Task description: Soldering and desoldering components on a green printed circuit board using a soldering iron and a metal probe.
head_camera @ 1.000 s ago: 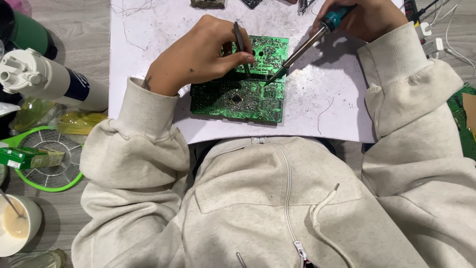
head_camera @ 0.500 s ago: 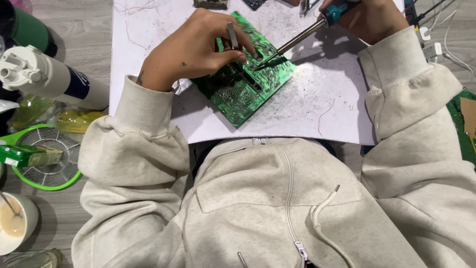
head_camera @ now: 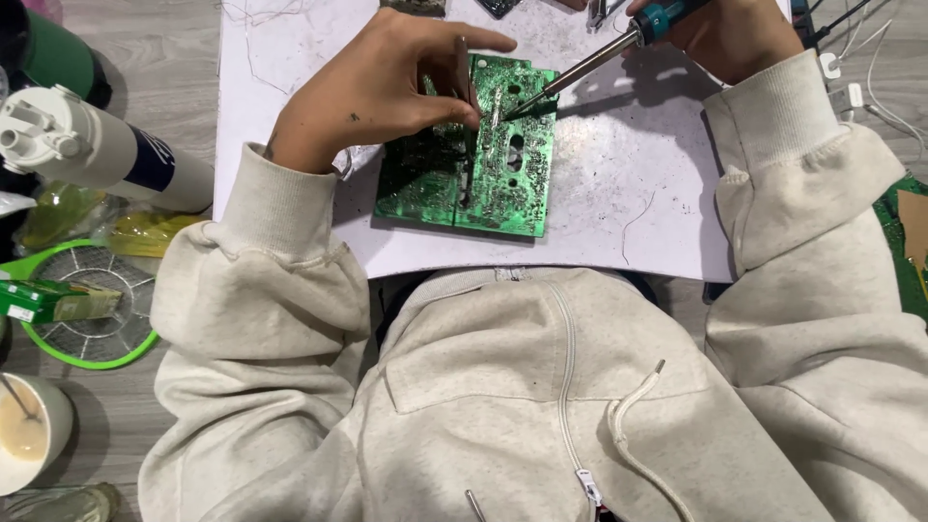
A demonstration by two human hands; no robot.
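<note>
A green circuit board [head_camera: 483, 184] lies solder side up on a white sheet [head_camera: 619, 203]. My left hand [head_camera: 387, 87] rests on the board's upper left part and pinches thin tweezers [head_camera: 467, 82] whose tips point down at the board. My right hand [head_camera: 720, 34] grips a soldering iron [head_camera: 594, 60] with a teal handle. The iron's tip touches the board near its upper middle, just right of the tweezers. Both arms wear pale grey hoodie sleeves.
A white cylinder bottle [head_camera: 92, 145] and a dark green bottle [head_camera: 53, 53] lie at the left. Below them sit a green round racket-shaped swatter [head_camera: 87, 304] and a cup of beige liquid [head_camera: 29, 440]. Cables [head_camera: 870, 68] and another green board [head_camera: 909, 246] are at the right.
The board was turned under my left hand, tilted half a second ago and now square again. The iron's tip shifted with it and stays on the board.
</note>
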